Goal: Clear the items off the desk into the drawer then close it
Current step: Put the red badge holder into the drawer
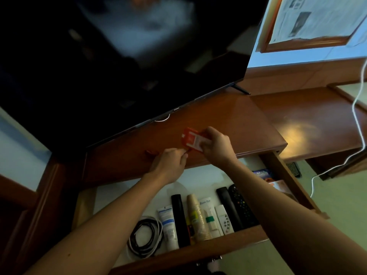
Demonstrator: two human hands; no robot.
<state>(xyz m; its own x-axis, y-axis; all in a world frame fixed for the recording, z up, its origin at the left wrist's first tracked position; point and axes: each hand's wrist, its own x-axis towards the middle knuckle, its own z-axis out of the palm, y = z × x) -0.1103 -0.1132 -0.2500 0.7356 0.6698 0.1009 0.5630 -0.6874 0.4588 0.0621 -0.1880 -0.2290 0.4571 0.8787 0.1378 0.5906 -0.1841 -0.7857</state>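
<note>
An orange and white card holder point(191, 140) lies on the brown wooden desk point(228, 120) in front of the television. My right hand point(216, 144) grips its right end. My left hand point(171, 161) pinches a thin strap or corner at the holder's near edge. A small reddish object point(150, 152) rests on the desk left of my left hand; its shape is unclear. Below the desk edge, the drawer point(198, 253) stands pulled out and holds coiled cables point(145, 238), a white tube point(168, 225), black remotes point(238, 207), stacked paper cups point(197, 217) and a white remote point(224, 219).
A large dark television point(119, 56) stands at the back of the desk. A white cable point(357, 108) hangs down at the right. A framed paper point(309, 22) leans on the wall at upper right. Pale floor lies to the right of the drawer.
</note>
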